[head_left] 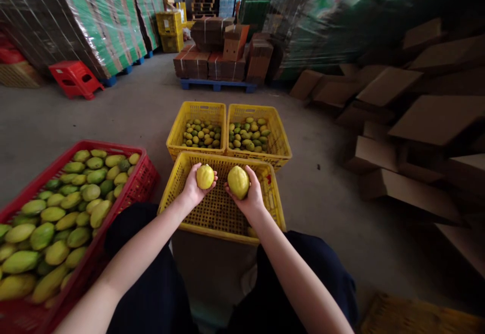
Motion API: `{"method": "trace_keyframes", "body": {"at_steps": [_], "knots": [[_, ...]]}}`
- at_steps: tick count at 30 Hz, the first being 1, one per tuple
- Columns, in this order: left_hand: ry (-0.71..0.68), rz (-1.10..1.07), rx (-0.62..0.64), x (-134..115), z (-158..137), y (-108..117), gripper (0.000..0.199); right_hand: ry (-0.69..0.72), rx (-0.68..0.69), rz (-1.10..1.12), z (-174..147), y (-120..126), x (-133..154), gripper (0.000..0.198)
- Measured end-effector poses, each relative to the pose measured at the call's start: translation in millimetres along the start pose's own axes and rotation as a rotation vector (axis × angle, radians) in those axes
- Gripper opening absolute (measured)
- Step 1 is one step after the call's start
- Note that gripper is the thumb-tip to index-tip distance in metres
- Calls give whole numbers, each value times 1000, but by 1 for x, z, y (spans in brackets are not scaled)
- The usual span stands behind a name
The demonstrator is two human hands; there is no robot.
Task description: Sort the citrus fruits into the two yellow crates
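Observation:
My left hand [196, 188] is closed round a small yellow lemon [205, 177], its pointed end up. In my right hand [250, 195] lies a larger, greenish-yellow lemon [238, 182], with the fingers curled under it. Both hands are above a yellow plastic crate [212, 230] between my knees, and the two lemons are apart. Most of this crate's slotted floor shows bare. A bit of yellow fruit [252, 232] shows in its near right corner, partly hidden by my right forearm.
A red crate [146, 172] full of green and yellow lemons [74, 200] stands at my left. Two yellow crates [197, 106] with lemons adjoin the far side. Cardboard boxes [390, 86] are heaped on the right. A red stool [74, 77] and a loaded blue pallet [217, 85] stand farther back.

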State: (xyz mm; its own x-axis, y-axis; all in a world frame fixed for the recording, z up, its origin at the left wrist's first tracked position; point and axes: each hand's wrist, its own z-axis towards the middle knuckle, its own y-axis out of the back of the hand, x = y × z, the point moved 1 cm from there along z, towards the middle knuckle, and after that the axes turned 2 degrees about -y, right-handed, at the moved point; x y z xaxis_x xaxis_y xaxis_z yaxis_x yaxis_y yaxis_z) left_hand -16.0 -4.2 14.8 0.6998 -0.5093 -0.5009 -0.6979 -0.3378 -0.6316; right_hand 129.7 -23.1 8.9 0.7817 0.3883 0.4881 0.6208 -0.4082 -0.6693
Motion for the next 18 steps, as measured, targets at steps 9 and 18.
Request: {"method": "trace_keyframes", "body": {"at_steps": [9,18], "knots": [[-17,-65,14,3,7,1,35,-148,-59,-117,-5,-4,-2,31],[-47,-62,-30,1,5,4,32,-64,66,-96,-3,-3,-2,23]]}}
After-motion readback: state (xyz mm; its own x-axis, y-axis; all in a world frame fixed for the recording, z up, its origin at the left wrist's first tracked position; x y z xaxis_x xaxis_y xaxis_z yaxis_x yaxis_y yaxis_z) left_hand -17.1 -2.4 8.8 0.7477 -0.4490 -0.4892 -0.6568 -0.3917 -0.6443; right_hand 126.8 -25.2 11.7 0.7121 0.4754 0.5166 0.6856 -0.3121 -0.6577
